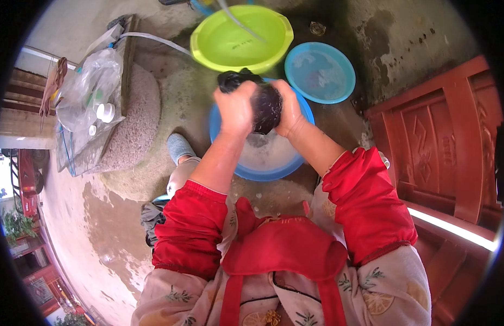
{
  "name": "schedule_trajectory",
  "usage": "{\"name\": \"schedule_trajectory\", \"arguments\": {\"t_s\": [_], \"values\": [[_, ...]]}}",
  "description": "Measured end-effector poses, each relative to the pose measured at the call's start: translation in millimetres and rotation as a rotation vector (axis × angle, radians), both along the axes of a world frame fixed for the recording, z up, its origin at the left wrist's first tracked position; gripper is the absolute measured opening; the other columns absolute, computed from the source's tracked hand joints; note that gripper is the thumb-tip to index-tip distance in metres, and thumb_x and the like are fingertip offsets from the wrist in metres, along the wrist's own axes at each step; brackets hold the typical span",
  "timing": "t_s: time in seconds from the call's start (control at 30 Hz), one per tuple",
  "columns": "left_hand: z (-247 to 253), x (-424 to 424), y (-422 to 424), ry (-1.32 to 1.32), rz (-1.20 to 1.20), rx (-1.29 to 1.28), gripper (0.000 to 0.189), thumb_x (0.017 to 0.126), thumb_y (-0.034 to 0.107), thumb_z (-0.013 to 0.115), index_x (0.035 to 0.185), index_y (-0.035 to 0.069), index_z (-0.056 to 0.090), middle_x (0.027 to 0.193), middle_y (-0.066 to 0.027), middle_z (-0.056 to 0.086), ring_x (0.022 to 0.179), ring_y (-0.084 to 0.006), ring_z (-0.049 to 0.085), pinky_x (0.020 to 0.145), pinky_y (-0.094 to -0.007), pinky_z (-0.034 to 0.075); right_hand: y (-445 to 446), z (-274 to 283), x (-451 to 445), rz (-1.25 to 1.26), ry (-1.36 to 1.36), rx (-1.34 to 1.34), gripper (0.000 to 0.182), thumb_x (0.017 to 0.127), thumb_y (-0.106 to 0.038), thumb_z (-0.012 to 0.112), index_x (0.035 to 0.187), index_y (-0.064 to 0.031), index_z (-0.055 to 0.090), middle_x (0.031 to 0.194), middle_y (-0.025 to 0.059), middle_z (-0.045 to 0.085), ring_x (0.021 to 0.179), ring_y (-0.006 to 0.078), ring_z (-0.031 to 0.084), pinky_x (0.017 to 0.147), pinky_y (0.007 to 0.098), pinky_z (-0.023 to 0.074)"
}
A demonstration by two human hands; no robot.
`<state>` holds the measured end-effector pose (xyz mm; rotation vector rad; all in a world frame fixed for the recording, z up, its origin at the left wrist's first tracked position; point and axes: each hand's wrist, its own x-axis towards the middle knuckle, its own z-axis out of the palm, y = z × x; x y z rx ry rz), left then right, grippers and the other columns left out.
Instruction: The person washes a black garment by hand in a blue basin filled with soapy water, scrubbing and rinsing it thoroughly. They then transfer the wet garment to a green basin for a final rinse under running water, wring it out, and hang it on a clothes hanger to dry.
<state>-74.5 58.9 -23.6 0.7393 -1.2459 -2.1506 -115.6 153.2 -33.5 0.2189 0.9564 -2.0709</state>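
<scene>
My left hand (236, 106) and my right hand (288, 106) grip a bunched, wet black cloth (266, 109) between them. They hold it above a blue basin (263, 174) of cloudy, sudsy water. Part of the cloth bulges out past my left hand, and motion blurs it slightly. Just beyond is a larger yellow-green basin (244, 34) of clear water, with a pale hose (239, 22) hanging into it. To its right sits a smaller light-blue basin (320, 73) with foamy water.
A stone slab (89, 150) on the left carries a clear plastic bag (93, 67) and a white-capped container (105, 112). Carved red wooden doors (427, 142) stand close on the right. Dark fabric (152, 220) lies beside my left sleeve. The concrete floor (113, 232) has wet patches.
</scene>
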Motion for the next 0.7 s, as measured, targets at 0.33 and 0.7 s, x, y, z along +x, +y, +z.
{"name": "schedule_trajectory", "arguments": {"t_s": [0.33,0.7], "values": [[-3.4,5.0,1.4,0.037,0.006,-0.077,0.018,0.067,0.001,0.061,0.084,-0.003,0.058,0.078,-0.0048,0.059,0.065,-0.0131,0.054,0.061,-0.0274,0.046,5.6,6.7,-5.8,0.122,-0.006,-0.006,0.033,0.083,-0.036,0.050,0.098,-0.0075,0.059,0.093,0.0068,0.063,0.083,0.0208,0.061,0.079,0.0343,0.0480],[32.2,15.6,-3.2,0.416,-0.138,0.191,0.043,0.076,0.008,0.064,0.116,0.000,0.049,0.107,-0.0091,0.057,0.098,-0.0207,0.056,0.090,-0.0335,0.044,30.8,19.0,-1.4,0.236,0.032,-0.383,0.074,0.079,-0.066,0.047,0.134,-0.0170,0.038,0.137,0.0074,0.041,0.126,0.0252,0.038,0.103,0.0485,0.0309]]}}
